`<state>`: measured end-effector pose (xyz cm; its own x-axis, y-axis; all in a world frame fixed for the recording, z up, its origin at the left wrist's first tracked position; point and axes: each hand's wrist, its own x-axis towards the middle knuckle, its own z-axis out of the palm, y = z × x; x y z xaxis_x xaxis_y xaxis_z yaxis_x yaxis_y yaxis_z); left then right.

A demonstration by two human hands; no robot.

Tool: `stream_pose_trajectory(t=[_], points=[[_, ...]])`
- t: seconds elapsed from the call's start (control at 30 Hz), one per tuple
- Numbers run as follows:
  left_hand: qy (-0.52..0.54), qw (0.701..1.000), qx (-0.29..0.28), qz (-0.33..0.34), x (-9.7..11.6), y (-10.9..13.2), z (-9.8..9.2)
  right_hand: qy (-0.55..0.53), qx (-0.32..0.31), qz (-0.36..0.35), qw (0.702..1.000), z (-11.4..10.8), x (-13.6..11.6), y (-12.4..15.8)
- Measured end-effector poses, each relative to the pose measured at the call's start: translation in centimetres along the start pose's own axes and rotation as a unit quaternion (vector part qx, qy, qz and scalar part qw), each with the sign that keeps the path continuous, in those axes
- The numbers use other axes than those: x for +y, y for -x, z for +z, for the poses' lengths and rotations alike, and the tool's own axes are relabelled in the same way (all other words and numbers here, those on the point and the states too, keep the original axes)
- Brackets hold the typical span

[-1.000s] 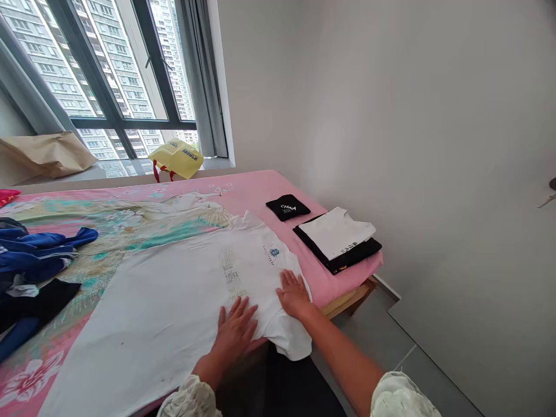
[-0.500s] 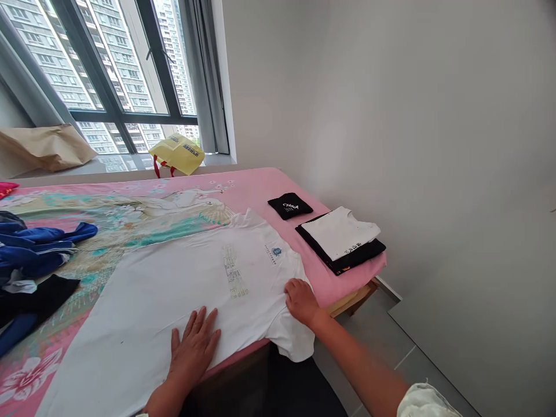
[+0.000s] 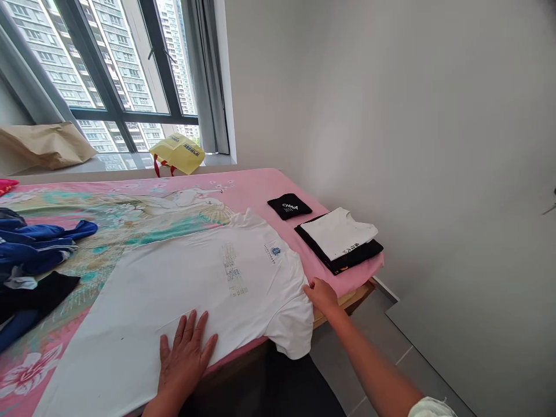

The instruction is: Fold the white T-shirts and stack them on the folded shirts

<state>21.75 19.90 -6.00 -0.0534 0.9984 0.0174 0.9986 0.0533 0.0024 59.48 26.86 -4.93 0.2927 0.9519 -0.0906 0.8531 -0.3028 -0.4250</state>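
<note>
Stretching across the bed [image 3: 256, 179] toward nine o'clock from the right hand [image 3: 320, 294] that seems to pinch its edge, the white shirt [image 3: 174, 289] could crease or slip — from a hard tug against the flat, spread left hand [image 3: 186, 347], or the overhanging sleeve [image 3: 293, 339]. "CHINA" reads on the black cloth [image 3: 290, 207] at the right hand's eleven o'clock; the shirt's print [image 3: 234, 270] is too small.

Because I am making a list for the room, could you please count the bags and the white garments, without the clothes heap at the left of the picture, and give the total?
White garments: 2 (the spread shirt and the folded garment)
Bags: 2 (the brown paper bag and the yellow bag)
Total: 4
</note>
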Motion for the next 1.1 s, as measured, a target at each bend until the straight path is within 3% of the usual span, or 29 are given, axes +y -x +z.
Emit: stream_pose_trajectory(t=[0.27, 0.5, 0.77, 1.1], points=[[0.003, 1.000, 0.007, 0.000, 0.1, 0.2, 0.0, -0.009, -0.025, 0.007, 1.000, -0.4, -0.2, -1.4], [0.004, 1.000, 0.008, -0.004, 0.1, 0.2, -0.1, -0.015, -0.005, 0.008, 1.000, 0.0, -0.5, -2.0], [0.013, 1.000, 0.011, -0.005, 0.4, 0.2, -0.3, -0.072, -0.036, -0.008, 0.997, -0.2, -0.4, -3.9], [-0.005, 1.000, 0.020, 0.001, 0.1, 0.2, 0.3, -0.143, -0.008, 0.024, 0.989, 0.5, 0.3, -3.1]])
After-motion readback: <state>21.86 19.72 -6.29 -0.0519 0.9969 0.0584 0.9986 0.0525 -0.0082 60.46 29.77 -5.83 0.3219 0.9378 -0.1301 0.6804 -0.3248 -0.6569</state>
